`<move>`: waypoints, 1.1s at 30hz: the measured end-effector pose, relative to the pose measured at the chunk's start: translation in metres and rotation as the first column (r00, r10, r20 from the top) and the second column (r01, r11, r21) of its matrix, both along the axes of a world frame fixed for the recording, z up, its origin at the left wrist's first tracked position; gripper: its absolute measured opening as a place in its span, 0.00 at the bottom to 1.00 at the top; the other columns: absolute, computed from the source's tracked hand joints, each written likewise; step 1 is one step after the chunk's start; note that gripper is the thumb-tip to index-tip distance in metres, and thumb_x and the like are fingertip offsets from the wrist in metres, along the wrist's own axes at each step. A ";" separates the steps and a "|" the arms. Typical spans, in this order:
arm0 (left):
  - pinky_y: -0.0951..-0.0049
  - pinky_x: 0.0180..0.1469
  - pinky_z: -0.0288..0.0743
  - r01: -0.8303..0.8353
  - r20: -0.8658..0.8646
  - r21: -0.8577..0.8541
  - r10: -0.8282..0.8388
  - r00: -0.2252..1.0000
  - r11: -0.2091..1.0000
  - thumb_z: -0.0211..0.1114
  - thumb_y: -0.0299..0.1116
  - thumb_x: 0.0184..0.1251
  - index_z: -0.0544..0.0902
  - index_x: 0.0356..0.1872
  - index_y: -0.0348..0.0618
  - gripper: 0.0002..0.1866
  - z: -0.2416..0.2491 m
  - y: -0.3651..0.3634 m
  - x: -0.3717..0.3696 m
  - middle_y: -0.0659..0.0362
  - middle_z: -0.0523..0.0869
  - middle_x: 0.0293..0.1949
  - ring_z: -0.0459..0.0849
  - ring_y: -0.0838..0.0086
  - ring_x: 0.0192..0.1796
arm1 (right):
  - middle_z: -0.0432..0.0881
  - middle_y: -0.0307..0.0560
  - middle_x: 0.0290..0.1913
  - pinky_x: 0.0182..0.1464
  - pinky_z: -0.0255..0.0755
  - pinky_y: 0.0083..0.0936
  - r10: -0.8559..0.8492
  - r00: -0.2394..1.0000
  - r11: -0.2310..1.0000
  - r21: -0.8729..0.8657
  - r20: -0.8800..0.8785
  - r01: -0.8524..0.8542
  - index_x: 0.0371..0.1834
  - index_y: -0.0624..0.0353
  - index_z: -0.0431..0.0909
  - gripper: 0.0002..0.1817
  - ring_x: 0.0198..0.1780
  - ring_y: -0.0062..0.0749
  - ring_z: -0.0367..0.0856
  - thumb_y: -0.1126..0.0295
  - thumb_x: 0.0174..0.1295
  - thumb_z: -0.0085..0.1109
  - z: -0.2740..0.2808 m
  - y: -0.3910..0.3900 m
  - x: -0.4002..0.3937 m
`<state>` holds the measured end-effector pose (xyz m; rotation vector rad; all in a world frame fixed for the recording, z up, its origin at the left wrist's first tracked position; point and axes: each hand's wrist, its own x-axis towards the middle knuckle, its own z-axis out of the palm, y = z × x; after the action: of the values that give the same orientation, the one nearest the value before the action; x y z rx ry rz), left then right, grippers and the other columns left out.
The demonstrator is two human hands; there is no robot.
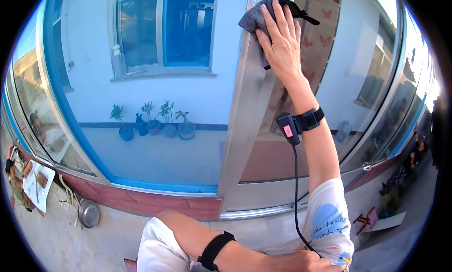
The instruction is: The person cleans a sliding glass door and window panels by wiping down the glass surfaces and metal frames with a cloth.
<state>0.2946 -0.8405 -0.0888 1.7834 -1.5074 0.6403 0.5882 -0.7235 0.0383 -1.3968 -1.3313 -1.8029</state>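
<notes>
My right hand [281, 42] is raised high, its back toward me, and presses a grey cloth [256, 21] against the upper part of a metal door frame [245, 93]. Its fingers lie over the cloth, thumb to the left. A dark piece with a short strap [301, 14] sticks out to the right of the fingertips. On my right wrist is a black strapped device [288, 127] with a cable [295, 187] running down. My left hand [301, 261] is low at the bottom edge, against my right sleeve [329, 220]; its fingers are mostly hidden.
A large glass pane [155, 154] stands left of the frame, with potted plants [169, 123] behind it. At lower left are a metal basin [88, 213] and a white board [38, 185], with a person [18, 187] beside it. A small stool [367, 220] stands at lower right.
</notes>
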 end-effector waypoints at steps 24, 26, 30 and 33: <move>0.62 0.36 0.78 0.215 0.090 0.166 -0.232 0.969 0.962 0.62 0.36 0.52 0.83 0.21 0.39 0.10 0.053 0.023 0.049 0.57 0.82 0.33 0.82 0.58 0.38 | 0.58 0.44 0.75 0.73 0.42 0.56 -0.112 0.993 0.993 0.050 0.027 0.110 0.70 0.45 0.65 0.27 0.77 0.46 0.49 0.56 0.69 0.50 0.088 0.009 -0.007; 0.62 0.36 0.78 0.124 0.115 0.205 -0.149 0.982 0.971 0.62 0.35 0.51 0.83 0.21 0.39 0.10 0.061 0.021 0.065 0.57 0.82 0.33 0.82 0.59 0.38 | 0.57 0.43 0.75 0.73 0.43 0.56 -0.102 0.995 0.994 -0.025 0.021 0.103 0.71 0.44 0.65 0.27 0.77 0.46 0.48 0.56 0.68 0.51 0.081 0.009 -0.006; 0.62 0.35 0.79 -0.067 0.225 0.121 0.038 0.974 0.990 0.63 0.34 0.47 0.82 0.19 0.42 0.07 0.067 0.007 0.098 0.57 0.82 0.31 0.83 0.59 0.37 | 0.59 0.41 0.74 0.73 0.45 0.56 -0.092 0.983 0.991 -0.080 0.156 0.105 0.70 0.42 0.66 0.27 0.77 0.42 0.49 0.56 0.67 0.51 0.138 0.002 0.007; 0.66 0.30 0.71 -0.187 0.557 -0.008 0.160 0.815 0.982 0.62 0.38 0.45 0.78 0.18 0.48 0.07 0.087 0.008 0.118 0.61 0.77 0.28 0.78 0.68 0.35 | 0.61 0.40 0.74 0.74 0.43 0.51 -0.021 0.956 0.998 0.059 0.292 0.004 0.69 0.42 0.67 0.25 0.76 0.40 0.51 0.52 0.69 0.46 0.250 0.019 0.030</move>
<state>0.4131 -0.8321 -0.0019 1.8793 -1.7455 1.3212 0.6186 -0.7043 0.2883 -1.1411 -1.4025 -2.1023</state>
